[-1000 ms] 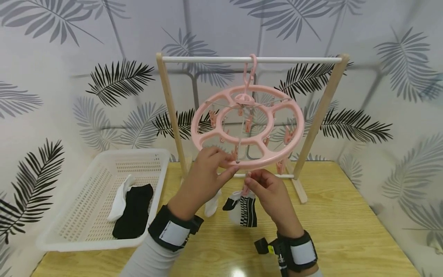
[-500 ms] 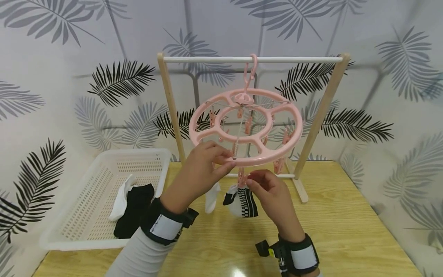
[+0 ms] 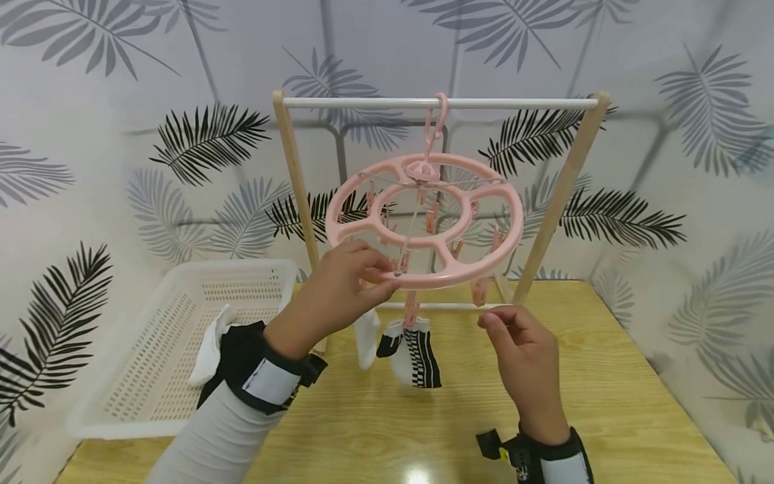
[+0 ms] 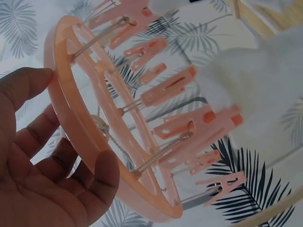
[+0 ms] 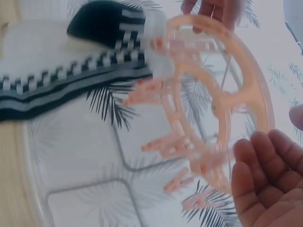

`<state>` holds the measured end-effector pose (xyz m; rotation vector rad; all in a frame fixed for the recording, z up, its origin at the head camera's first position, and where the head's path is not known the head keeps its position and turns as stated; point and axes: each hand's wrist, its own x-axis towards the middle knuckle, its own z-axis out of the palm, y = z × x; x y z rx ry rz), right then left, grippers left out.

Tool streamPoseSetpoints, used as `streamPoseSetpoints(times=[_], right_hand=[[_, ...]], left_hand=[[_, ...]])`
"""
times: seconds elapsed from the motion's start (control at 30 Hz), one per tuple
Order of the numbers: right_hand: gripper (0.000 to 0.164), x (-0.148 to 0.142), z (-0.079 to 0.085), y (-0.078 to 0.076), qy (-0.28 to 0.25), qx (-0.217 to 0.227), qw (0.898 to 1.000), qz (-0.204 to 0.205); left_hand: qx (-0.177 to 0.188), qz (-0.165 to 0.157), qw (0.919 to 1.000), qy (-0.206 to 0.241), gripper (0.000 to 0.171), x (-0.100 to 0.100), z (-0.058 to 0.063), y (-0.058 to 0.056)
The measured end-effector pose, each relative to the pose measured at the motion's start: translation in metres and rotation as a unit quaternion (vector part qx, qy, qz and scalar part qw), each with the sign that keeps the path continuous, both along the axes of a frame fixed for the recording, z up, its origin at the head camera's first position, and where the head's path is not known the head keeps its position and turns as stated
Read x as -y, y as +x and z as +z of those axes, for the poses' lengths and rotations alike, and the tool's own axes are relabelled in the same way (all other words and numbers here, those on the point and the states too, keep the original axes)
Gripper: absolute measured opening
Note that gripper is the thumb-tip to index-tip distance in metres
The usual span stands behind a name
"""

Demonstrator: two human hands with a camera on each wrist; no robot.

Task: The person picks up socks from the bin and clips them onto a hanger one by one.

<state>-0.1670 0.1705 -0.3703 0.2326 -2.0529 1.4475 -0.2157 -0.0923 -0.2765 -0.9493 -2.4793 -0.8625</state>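
Sock with black-and-white stripes (image 3: 420, 356) hangs at the lower centre of the frame, its cuff held by a pink clothespin (image 3: 411, 309); if only a little fabric is caught, a jolt could work it loose. Just to its left hangs a plain white sock (image 3: 365, 339), its top hidden behind the fingers in the head view, so I cannot tell there how well it is clipped. The round pink hanger (image 3: 444, 255) that carries these 2 socks fills the middle of the frame. The left hand (image 3: 347, 282) pinches its near rim between thumb and fingers; an abrupt release would probably set the ring rocking and swing both socks. The right hand (image 3: 525, 353), right of centre, holds nothing, its fingers loosely bent just below a bare clothespin (image 3: 480, 291); a careless sweep could knock that and jar the ring. At top centre the pink hook (image 3: 442, 111) sits over the white bar (image 3: 514, 104) of the rack (image 3: 561, 202); a hard sideways pull might slide the hook along, or tip the rack if it is light. At lower left a white basket (image 3: 136, 430) holds a loose white sock (image 3: 208, 349) and a black garment (image 3: 232, 343); the left sleeve (image 3: 208, 437) passes close by and could nudge the basket's rim
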Motion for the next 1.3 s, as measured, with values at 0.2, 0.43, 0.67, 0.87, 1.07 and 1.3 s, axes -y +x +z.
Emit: streamPoseSetpoints(times=[0.2,0.43,0.67,0.87,1.07,1.3], right_hand=[[0.02,-0.023,-0.007,-0.008,-0.005,0.044,0.999,-0.02],[0.036,-0.038,-0.01,-0.026,-0.004,0.142,0.987,0.069],[0.044,-0.033,0.009,-0.035,0.028,0.179,0.974,0.135],[0.044,-0.022,0.028,-0.041,0.072,0.174,0.964,0.188],[0.039,-0.01,0.039,-0.055,0.106,0.173,0.95,0.235],[0.032,-0.01,0.041,-0.062,0.108,0.199,0.94,0.257]], left_hand=[[0.002,-0.02,0.9997,-0.013,0.014,0.014,-0.001,-0.007],[-0.006,-0.045,0.9989,-0.015,0.014,0.029,-0.002,-0.014],[-0.025,-0.083,0.9962,0.005,0.015,0.039,-0.005,-0.026],[-0.051,-0.09,0.9946,-0.007,0.018,0.045,-0.003,-0.032],[-0.065,-0.083,0.9942,-0.019,0.019,0.048,0.0,-0.035],[-0.046,-0.073,0.9958,-0.031,0.019,0.049,0.001,-0.036]])
